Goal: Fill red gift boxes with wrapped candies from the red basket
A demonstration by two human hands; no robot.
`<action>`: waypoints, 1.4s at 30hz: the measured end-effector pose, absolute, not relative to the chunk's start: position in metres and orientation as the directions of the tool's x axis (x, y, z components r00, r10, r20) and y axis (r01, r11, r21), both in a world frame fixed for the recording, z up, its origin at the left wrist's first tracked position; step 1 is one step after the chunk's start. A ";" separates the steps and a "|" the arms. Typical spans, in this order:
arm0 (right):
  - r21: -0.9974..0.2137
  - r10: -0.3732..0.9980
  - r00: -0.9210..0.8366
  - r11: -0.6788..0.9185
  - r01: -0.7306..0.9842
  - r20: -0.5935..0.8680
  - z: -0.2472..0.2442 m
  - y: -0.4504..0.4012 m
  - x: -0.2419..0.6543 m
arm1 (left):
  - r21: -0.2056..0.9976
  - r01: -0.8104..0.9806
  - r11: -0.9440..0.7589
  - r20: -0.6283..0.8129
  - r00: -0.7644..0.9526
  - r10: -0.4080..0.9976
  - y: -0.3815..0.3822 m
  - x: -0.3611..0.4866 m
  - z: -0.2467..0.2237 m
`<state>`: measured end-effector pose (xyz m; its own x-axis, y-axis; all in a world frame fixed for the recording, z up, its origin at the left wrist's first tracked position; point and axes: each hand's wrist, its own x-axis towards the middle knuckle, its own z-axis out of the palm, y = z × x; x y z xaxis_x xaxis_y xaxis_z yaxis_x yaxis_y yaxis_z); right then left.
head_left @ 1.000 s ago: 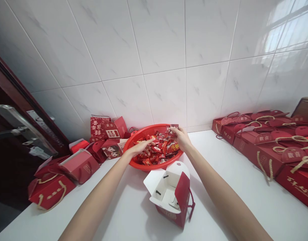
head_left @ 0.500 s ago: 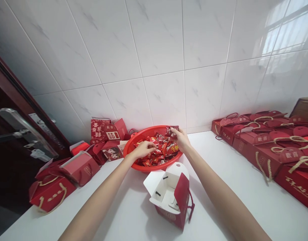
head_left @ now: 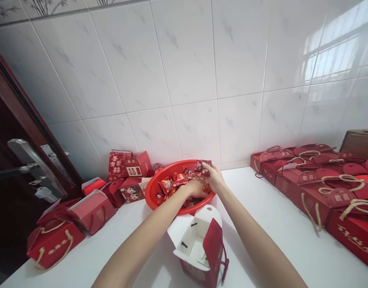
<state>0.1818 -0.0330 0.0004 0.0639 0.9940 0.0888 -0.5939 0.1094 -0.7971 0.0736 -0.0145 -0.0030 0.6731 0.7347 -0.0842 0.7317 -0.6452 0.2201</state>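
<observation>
A red plastic basket (head_left: 154, 198) holds many wrapped sweets (head_left: 180, 178), mostly red. My left hand (head_left: 198, 188) reaches in among them at the basket's right part, its fingertips hidden. At the right rim, my right hand (head_left: 213, 176) is closed on a dark red packet (head_left: 205, 163). In front of the basket stands a red box with a white inside (head_left: 198, 244), its flaps raised and a red cord at its right side. No sweets show in the visible part of its inside.
Closed red boxes with rope handles (head_left: 309, 184) fill the right side of the white table (head_left: 240, 256). More red gift boxes (head_left: 94, 210) stand at the left, near a dark door with a metal handle (head_left: 28, 156). A tiled wall (head_left: 192, 132) rises behind.
My left hand has moved right and deeper into the sweets, uncovering those on the left. My right hand still holds the packet near the rim. The camera view has shifted slightly.
</observation>
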 end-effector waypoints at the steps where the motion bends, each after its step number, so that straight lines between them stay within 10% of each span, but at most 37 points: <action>1: -0.787 0.993 0.072 0.119 -0.605 0.095 0.001 -0.033 0.182 | 0.238 0.743 -0.626 -0.084 0.658 0.749 -0.013 0.069 -0.002; 7: -0.780 0.989 0.062 0.143 -0.610 0.133 0.002 -0.034 0.181 | 0.487 0.784 -0.384 0.042 0.418 0.907 -0.008 0.022 0.015; 14: -0.856 0.979 -0.069 0.134 -0.499 0.193 0.002 -0.039 0.182 | 0.966 0.224 -0.130 0.085 0.200 0.976 -0.023 -0.006 0.017; 29: -0.935 0.942 -0.164 0.244 -0.258 0.291 -0.001 -0.045 0.180 | 0.994 0.086 0.061 -0.084 0.301 0.950 -0.032 -0.003 0.022; 42: -0.925 0.882 -0.289 0.380 -0.030 0.372 -0.005 -0.043 0.183 | 0.994 0.073 -0.078 0.045 0.376 0.926 -0.027 -0.006 0.010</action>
<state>0.1832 -0.0433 -0.0046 -0.2887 0.8823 0.3719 -0.0302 0.3798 -0.9246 -0.0064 -0.0271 0.0101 0.3756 0.9257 0.0452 0.0733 -0.0783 0.9942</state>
